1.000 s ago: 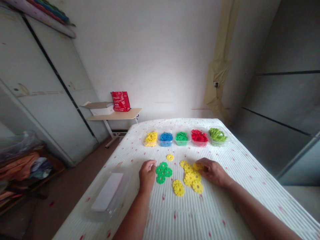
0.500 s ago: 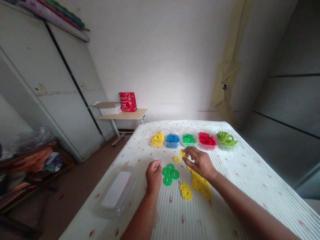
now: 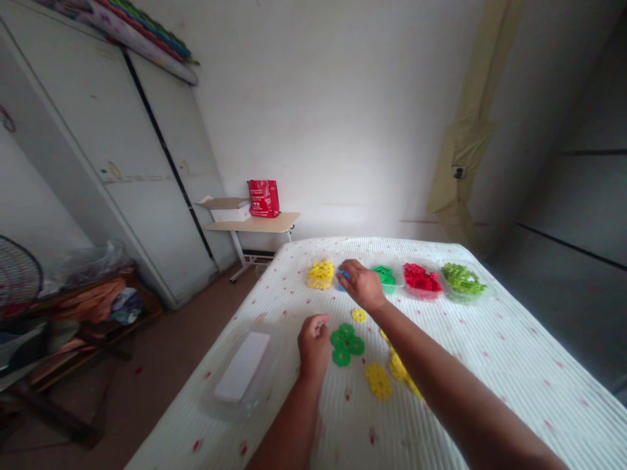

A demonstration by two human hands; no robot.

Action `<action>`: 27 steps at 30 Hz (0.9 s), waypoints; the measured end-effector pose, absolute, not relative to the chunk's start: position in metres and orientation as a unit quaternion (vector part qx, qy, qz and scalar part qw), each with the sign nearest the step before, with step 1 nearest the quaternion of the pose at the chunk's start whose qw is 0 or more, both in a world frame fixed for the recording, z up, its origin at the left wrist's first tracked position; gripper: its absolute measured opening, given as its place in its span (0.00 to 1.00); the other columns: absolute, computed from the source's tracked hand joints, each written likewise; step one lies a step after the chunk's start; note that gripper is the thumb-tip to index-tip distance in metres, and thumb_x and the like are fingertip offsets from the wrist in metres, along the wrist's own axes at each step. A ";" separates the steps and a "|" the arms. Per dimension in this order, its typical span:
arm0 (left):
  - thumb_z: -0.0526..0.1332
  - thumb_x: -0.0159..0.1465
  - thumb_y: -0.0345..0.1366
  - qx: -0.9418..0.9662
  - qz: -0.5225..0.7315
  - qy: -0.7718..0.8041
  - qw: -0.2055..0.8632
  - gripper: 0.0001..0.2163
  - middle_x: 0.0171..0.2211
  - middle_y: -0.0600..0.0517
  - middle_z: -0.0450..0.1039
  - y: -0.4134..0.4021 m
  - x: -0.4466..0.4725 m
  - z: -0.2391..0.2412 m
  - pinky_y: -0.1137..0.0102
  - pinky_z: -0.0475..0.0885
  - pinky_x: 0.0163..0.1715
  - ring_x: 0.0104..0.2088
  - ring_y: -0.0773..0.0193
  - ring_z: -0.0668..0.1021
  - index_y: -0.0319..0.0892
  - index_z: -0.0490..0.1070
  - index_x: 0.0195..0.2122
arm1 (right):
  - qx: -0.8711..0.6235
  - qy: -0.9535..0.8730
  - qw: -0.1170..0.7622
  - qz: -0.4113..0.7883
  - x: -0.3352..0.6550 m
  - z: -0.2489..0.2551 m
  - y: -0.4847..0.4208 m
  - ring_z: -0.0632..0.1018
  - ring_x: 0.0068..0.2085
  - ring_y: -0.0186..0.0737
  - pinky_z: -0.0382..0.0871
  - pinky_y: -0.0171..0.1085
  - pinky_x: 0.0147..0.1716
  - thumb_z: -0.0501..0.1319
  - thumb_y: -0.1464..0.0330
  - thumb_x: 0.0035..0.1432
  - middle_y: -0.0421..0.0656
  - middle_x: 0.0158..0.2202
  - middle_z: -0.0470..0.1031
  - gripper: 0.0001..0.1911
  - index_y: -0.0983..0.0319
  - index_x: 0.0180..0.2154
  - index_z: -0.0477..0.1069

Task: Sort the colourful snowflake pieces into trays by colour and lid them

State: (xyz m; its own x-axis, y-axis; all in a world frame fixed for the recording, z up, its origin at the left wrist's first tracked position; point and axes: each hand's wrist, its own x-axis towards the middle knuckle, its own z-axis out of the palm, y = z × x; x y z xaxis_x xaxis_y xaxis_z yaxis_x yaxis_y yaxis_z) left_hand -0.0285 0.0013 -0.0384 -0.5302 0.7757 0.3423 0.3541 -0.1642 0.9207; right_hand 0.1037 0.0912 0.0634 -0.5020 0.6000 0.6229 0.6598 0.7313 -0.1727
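Observation:
My right hand (image 3: 361,284) reaches across the white ribbed tablecloth (image 3: 455,365) and covers the blue tray (image 3: 343,277), its curled fingers next to the tray of yellow discs (image 3: 321,274). What the fingers hold is hidden. My left hand (image 3: 313,343) rests on the cloth in a loose fist beside a cluster of joined green discs (image 3: 347,344). A single yellow disc (image 3: 359,314) lies between the hands. Several more yellow discs (image 3: 379,382) lie under my right forearm.
Trays of green (image 3: 386,277), red (image 3: 420,279) and light green (image 3: 463,279) discs stand in a row at the far edge. A clear plastic box (image 3: 242,375) lies at the left edge. Left of the table are a wardrobe (image 3: 122,163), a fan (image 3: 17,277), and a side table (image 3: 252,225) with a red bag (image 3: 263,198).
My right hand left the yellow pile with a yellow disc at its fingertips and moved far and left to the trays. My left hand stayed by the green discs. The view swung left.

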 end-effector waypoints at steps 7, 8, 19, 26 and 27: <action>0.55 0.52 0.33 0.468 0.604 0.623 0.168 0.09 0.32 0.49 0.76 0.004 -0.030 -0.045 0.67 0.71 0.39 0.35 0.61 0.77 0.41 0.74 0.31 | -0.422 -0.849 0.316 -0.030 0.221 0.008 0.062 0.76 0.33 0.36 0.71 0.36 0.32 0.47 0.60 0.64 0.46 0.36 0.75 0.18 0.62 0.37 0.73; 0.55 0.52 0.33 0.469 0.602 0.624 0.169 0.09 0.32 0.49 0.76 0.004 -0.030 -0.045 0.66 0.72 0.39 0.35 0.61 0.77 0.41 0.74 0.31 | -0.439 -0.842 0.314 -0.018 0.238 0.001 0.057 0.76 0.33 0.37 0.71 0.36 0.33 0.47 0.59 0.63 0.46 0.37 0.75 0.19 0.62 0.38 0.73; 0.56 0.52 0.36 0.472 0.595 0.626 0.180 0.10 0.33 0.47 0.77 0.003 -0.030 -0.042 0.65 0.72 0.41 0.36 0.59 0.77 0.40 0.74 0.31 | -0.344 -0.925 0.162 0.015 0.262 -0.020 -0.021 0.49 0.63 0.61 0.46 0.61 0.57 0.52 0.46 0.53 0.48 0.65 0.47 0.40 0.55 0.63 0.48; 0.56 0.52 0.36 0.479 0.590 0.624 0.181 0.11 0.33 0.46 0.77 0.003 -0.030 -0.041 0.64 0.72 0.41 0.36 0.59 0.77 0.40 0.74 0.31 | -0.241 -0.962 0.129 0.021 0.229 -0.022 -0.029 0.45 0.64 0.56 0.27 0.58 0.59 0.50 0.47 0.56 0.39 0.66 0.45 0.38 0.48 0.64 0.39; 0.56 0.52 0.36 0.479 0.591 0.623 0.182 0.11 0.33 0.46 0.77 0.003 -0.030 -0.041 0.65 0.72 0.41 0.36 0.59 0.77 0.40 0.74 0.31 | -0.255 -0.958 0.131 0.017 0.230 -0.024 -0.025 0.46 0.64 0.56 0.27 0.59 0.59 0.50 0.47 0.56 0.40 0.66 0.45 0.38 0.48 0.64 0.39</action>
